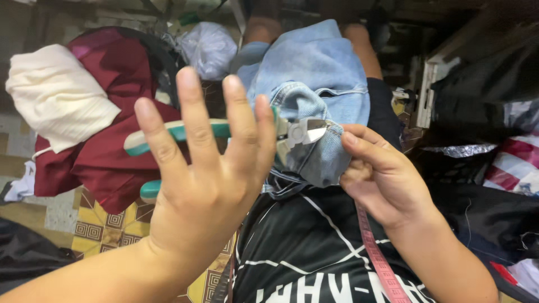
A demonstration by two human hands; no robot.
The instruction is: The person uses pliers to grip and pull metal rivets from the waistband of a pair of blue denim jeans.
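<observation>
Left hand (202, 168) spread wide on green pliers (236, 134) — tips at 3 o'clock, touching jeans (314, 95) pinched by right hand (382, 174).

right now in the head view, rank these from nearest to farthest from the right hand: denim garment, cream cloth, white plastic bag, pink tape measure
1. Denim garment: pinched in the right hand itself.
2. Pink tape measure: just below the hand, running past the wrist.
3. White plastic bag: up and to the left, beyond the denim.
4. Cream cloth: far left, on the maroon fabric.
</observation>
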